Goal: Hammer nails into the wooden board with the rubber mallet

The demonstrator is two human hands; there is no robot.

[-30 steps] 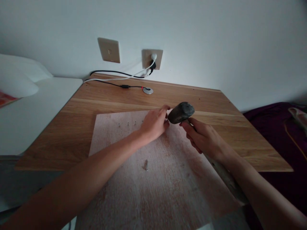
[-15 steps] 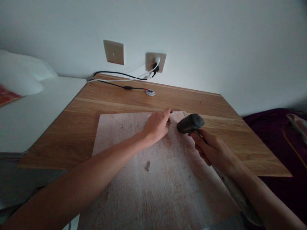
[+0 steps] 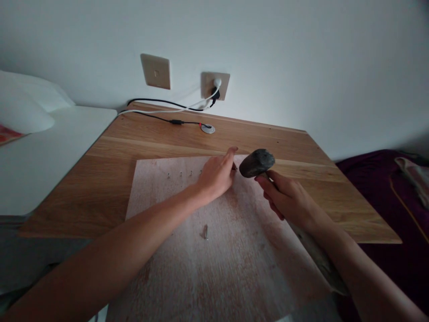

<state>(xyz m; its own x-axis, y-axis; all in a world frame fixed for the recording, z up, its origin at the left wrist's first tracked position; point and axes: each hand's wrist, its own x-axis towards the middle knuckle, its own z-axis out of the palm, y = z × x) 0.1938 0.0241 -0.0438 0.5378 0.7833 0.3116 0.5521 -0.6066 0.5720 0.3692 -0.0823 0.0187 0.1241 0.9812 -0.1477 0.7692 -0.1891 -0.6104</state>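
Observation:
My right hand [image 3: 288, 197] is wrapped round the handle of a hammer [image 3: 257, 163] with a thick dark head, its long handle running back under my forearm. The head is raised just right of my left hand [image 3: 216, 176]. My left fingers are pinched low over a pale wooden board [image 3: 187, 268], near its far edge; a nail [image 3: 236, 169] barely shows at their tips. To the left, several small nails [image 3: 181, 174] stand in a row in the board, some behind my hand. Another nail [image 3: 206, 233] is on the middle of the board, nearer me.
Beneath the board is a wooden desk [image 3: 110, 154] against a white wall. Black and white cables [image 3: 161, 112] cross its back to a wall socket [image 3: 225, 85] and a round grommet [image 3: 208, 129]. A white surface [image 3: 60, 165] adjoins at left; purple cloth [image 3: 365, 179] lies right.
The hammer and my right hand have moved left and slightly up, closer to my left hand. My left hand keeps its pinch at the same place on the board. The view has shifted slightly.

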